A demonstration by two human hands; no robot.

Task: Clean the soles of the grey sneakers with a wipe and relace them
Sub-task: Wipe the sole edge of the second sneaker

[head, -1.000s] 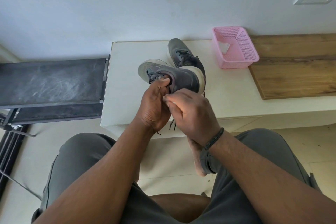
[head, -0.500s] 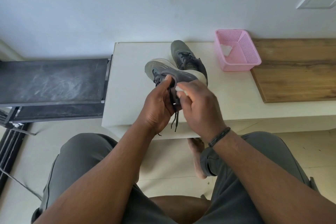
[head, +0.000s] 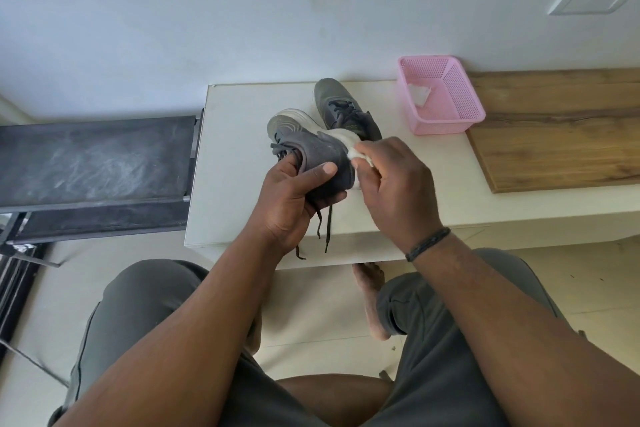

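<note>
Head view: grey sneaker (head: 311,152) held up on its side above the white surface (head: 235,149), toe pointing away, dark laces (head: 325,229) hanging down. Gripped by the left hand (head: 294,198), thumb across the grey side, other fingers tucked in by the opening. White wipe (head: 360,158) pressed on the pale sole at the heel, pinched in the curled fingers of the right hand (head: 394,184). Second grey sneaker (head: 343,111) just behind the held sneaker, resting on the surface, laces in. Pink basket (head: 446,104) to the right of the held sneaker, something white and crumpled inside. Wooden board (head: 561,128) right of the basket. Dark bench (head: 93,156) left of the held sneaker.
</note>
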